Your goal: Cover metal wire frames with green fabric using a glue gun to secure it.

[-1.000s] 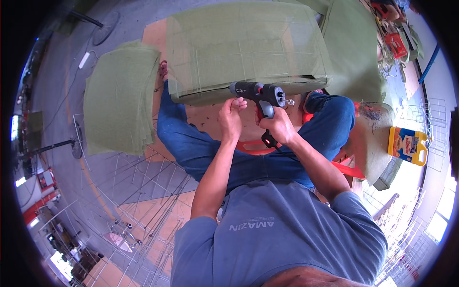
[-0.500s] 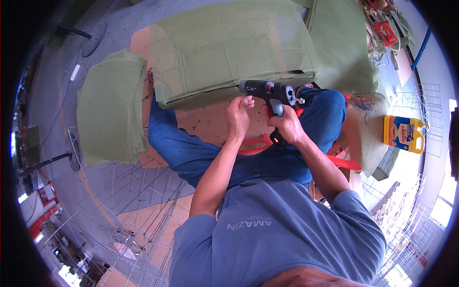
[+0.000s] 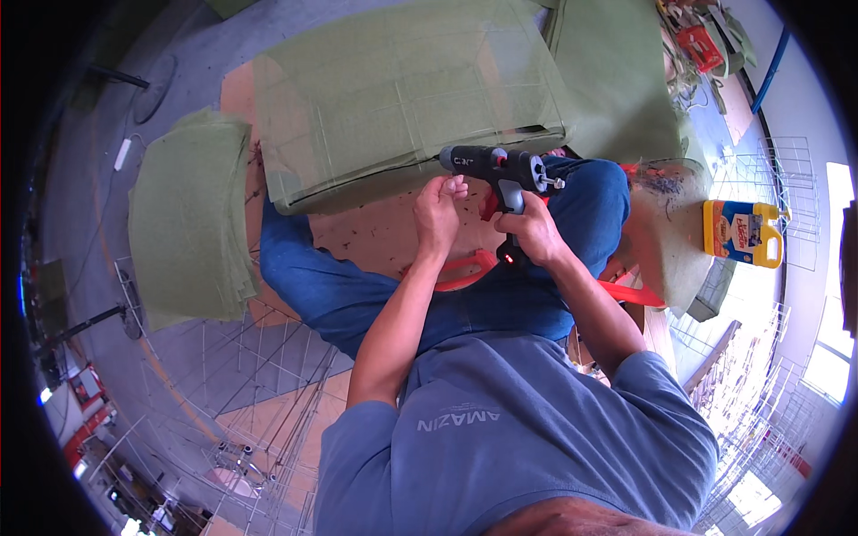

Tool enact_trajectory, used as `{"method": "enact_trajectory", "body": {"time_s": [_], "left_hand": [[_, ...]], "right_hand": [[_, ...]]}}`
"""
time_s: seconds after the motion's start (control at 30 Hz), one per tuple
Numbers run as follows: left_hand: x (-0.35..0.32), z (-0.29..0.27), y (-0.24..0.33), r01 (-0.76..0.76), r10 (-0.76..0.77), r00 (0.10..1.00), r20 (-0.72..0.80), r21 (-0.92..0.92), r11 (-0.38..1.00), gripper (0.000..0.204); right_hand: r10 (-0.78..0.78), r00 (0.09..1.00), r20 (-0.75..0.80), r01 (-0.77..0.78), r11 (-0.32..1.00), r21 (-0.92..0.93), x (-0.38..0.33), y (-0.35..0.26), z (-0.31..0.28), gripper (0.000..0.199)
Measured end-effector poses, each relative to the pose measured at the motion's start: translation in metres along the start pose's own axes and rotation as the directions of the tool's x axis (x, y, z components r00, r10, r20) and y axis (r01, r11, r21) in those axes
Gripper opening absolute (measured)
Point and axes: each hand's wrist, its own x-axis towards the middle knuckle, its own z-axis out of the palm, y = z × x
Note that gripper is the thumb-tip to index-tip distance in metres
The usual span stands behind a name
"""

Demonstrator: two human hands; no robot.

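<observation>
My right hand (image 3: 536,230) is wrapped around the handle of a pistol-shaped cordless power tool (image 3: 487,164). The tool is black and grey, with a metal rod end at its back and a red light low on its grip. Just below the tool's front end, my left hand (image 3: 435,216) has its fingers curled in a pinch; whatever is between them is too small to make out. Beyond both hands lies a wire frame (image 3: 402,98) covered in sheer green fabric, its near edge close to the tool's front.
A stack of green fabric sheets (image 3: 183,232) lies to the left. At the right stand a yellow and blue jug (image 3: 744,234) and wire grids (image 3: 786,179). Red plastic parts (image 3: 630,293) show beside my legs. More wire frames (image 3: 259,375) spread across the lower left.
The whole view has shifted slightly, with the surroundings sliding left and turning a little. My hands keep the same hold and stay in nearly the same place relative to the tool.
</observation>
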Motion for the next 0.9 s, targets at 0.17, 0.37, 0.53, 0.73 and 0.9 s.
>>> {"method": "enact_trajectory", "body": {"time_s": [0.17, 0.37, 0.53, 0.73, 0.9], "left_hand": [[0.004, 0.015, -0.01, -0.029, 0.028, 0.999, -0.016, -0.091, 0.995, 0.027], [0.011, 0.037, -0.012, -0.014, 0.022, 0.997, 0.074, -0.112, 0.994, 0.026], [0.014, 0.059, -0.011, 0.027, -0.006, 0.987, 0.158, -0.131, 0.991, 0.026], [0.02, 0.082, -0.015, 0.02, 0.01, 0.988, 0.151, -0.199, 0.98, 0.026], [0.026, 0.093, -0.022, 0.079, -0.028, 0.973, 0.227, -0.218, 0.973, 0.025]], "right_hand": [[0.008, 0.999, -0.042, -0.008, 1.0, -0.003, -0.003, 0.0, -0.01, 0.025], [0.076, 0.991, -0.111, -0.08, 0.996, -0.031, -0.017, -0.025, -0.025, 0.024], [0.036, 0.986, -0.162, -0.033, 0.999, 0.022, -0.018, -0.012, -0.04, 0.023], [0.058, 0.97, -0.235, -0.057, 0.998, 0.013, -0.019, -0.002, -0.053, 0.023], [0.085, 0.952, -0.293, -0.097, 0.995, -0.026, -0.021, -0.009, -0.057, 0.025]]}}
